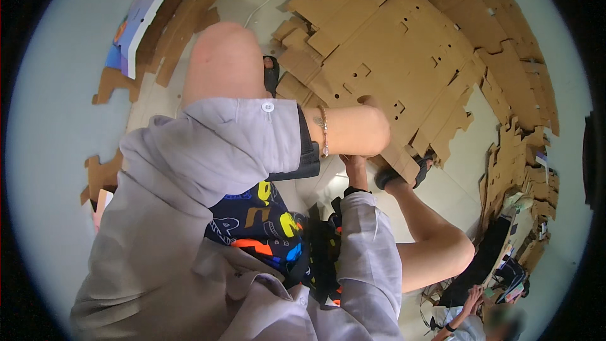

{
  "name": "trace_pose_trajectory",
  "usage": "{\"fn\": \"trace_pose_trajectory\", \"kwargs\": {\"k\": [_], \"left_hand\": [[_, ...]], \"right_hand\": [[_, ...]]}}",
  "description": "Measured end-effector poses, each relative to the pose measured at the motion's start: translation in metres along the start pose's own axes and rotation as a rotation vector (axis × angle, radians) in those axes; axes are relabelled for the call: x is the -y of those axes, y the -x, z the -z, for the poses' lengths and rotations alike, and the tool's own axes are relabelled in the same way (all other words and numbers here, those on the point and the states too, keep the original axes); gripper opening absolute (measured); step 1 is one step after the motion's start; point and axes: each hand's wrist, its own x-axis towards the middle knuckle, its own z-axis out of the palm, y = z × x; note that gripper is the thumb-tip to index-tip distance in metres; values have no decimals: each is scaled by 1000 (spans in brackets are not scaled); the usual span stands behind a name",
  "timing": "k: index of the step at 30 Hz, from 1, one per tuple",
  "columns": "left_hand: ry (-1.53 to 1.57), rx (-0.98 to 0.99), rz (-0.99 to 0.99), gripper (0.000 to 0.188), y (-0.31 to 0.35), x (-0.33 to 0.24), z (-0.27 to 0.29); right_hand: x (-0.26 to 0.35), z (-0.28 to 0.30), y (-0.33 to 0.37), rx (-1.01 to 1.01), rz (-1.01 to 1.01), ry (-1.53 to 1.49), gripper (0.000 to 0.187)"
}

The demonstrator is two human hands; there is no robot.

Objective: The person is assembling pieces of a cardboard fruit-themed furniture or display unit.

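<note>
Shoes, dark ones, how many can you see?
2: one shoe just right of the left knee, the other shoe at the lower edge of the cardboard. More may be hidden.

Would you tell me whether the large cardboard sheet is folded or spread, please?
Spread: the large cardboard sheet lies flat, its broad face upward.

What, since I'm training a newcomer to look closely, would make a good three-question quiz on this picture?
1. Multiple choice: what lies spread over the floor ahead of the wearer?
A) foam mats
B) brown cardboard
C) wooden planks

2. Short answer: on which side is the beaded bracelet worn, the wearer's left or right?

3. True or false: the right hand is in full view, with nothing in front of it.

Key: 1. B. 2. Left. 3. False; the left hand partly covers it.
</note>
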Motion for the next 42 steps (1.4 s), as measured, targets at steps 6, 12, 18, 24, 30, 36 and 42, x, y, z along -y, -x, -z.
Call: {"fn": "trace_pose_trajectory", "kwargs": {"k": [6,12,18,24,30,36,42], "left_hand": [[142,31,-80,12,-1,22,21],[131,48,18,16,-2,52,51],[242,31,103,26,6,73,69],[302,198,100,40,7,75,81],[327,312,170,40,0,80,89],[205,-488,570,77,-18,107,113],[1424,-622,351,68,-23,113,129]], "right_hand": [[-1,-13,-8,13,-20,-72,36],[24,17,-18,58,-147,-664,47],[54,45,-24,12,76,-913,46],[143,67,-30,-13,128,-331,26],[325,110,72,-221,705,-201,20],[367,98,235,-92,1270,-237,31],[330,70,256,-293,1225,-198,31]]}}
